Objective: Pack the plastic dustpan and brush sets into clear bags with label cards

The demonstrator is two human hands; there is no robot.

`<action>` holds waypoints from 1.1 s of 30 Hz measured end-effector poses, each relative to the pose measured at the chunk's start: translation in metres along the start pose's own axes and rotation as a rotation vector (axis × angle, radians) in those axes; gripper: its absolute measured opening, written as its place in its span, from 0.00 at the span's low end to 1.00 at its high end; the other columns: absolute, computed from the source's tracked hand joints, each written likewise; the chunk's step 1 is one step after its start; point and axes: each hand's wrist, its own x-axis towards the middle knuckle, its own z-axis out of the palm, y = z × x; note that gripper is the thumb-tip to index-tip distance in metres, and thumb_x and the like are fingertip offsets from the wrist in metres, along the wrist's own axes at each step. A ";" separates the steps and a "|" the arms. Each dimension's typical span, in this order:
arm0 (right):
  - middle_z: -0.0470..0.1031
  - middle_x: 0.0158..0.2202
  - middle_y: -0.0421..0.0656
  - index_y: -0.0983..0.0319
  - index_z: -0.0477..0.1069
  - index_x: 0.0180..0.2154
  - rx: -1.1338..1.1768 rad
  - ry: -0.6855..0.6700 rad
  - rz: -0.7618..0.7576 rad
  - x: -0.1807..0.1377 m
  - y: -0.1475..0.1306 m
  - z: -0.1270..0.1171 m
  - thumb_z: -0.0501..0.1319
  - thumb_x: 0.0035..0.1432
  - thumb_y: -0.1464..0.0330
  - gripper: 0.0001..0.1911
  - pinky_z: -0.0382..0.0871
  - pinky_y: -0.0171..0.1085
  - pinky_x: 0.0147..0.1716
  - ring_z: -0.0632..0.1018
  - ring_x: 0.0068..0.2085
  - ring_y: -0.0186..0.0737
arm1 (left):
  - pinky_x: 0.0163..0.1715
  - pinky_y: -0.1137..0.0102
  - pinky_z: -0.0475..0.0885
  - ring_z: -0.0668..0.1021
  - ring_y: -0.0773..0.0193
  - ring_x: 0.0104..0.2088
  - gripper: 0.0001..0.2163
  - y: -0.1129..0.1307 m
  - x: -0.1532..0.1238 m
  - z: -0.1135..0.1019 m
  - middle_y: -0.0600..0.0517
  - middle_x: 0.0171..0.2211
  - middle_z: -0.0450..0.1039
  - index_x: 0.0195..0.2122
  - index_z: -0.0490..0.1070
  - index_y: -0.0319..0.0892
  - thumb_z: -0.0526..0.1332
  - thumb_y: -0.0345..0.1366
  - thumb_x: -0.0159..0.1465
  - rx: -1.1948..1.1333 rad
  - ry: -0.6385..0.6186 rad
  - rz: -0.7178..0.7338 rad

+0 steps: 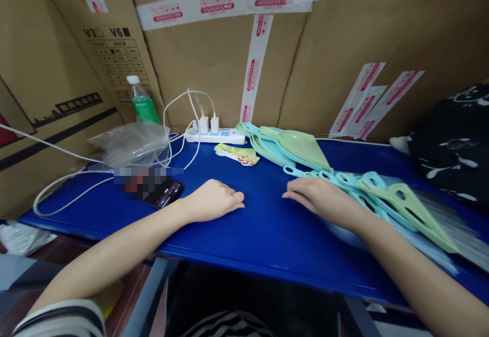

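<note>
My left hand is a loose fist on the blue table, to the right of a phone. Closed and turned inward, my right hand lies beside a pile of plastic scoops. Nothing shows in either hand. The pile has light blue scoops and a green slotted scoop, resting on clear plastic bags. Behind them, a solid green scoop overlaps blue ones. Several printed cards or labels lie near the middle of the back edge.
Along the back stands a power strip with white chargers and looping cables. A green-labelled bottle and crumpled clear plastic are at left. Taped cardboard walls the table. Dark patterned fabric sits at right.
</note>
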 end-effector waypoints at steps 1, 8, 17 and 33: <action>0.73 0.24 0.43 0.58 0.60 0.25 -0.003 0.008 0.001 0.000 0.001 0.000 0.43 0.68 0.63 0.19 0.63 0.36 0.27 0.74 0.26 0.41 | 0.21 0.71 0.58 0.73 0.66 0.20 0.15 0.000 0.000 0.000 0.56 0.18 0.70 0.26 0.64 0.41 0.52 0.40 0.70 -0.001 0.004 0.001; 0.70 0.22 0.41 0.58 0.60 0.26 -0.007 0.043 0.019 0.001 -0.001 -0.001 0.45 0.65 0.69 0.15 0.62 0.35 0.26 0.72 0.23 0.39 | 0.22 0.71 0.60 0.74 0.66 0.21 0.15 -0.001 -0.001 0.001 0.56 0.19 0.70 0.26 0.64 0.41 0.51 0.40 0.70 -0.011 -0.003 0.015; 0.71 0.23 0.42 0.59 0.61 0.29 0.014 -0.028 0.094 0.000 -0.006 -0.005 0.44 0.57 0.78 0.12 0.62 0.35 0.26 0.71 0.23 0.38 | 0.22 0.70 0.61 0.74 0.65 0.21 0.16 -0.001 -0.002 0.002 0.56 0.19 0.71 0.25 0.64 0.41 0.50 0.39 0.70 0.009 0.001 0.037; 0.74 0.25 0.43 0.58 0.64 0.25 -0.013 -0.079 -0.012 0.001 -0.009 -0.004 0.44 0.66 0.66 0.19 0.66 0.38 0.26 0.74 0.25 0.39 | 0.23 0.70 0.62 0.74 0.66 0.21 0.13 -0.002 -0.002 0.000 0.56 0.21 0.71 0.27 0.65 0.41 0.53 0.38 0.69 0.001 -0.020 0.024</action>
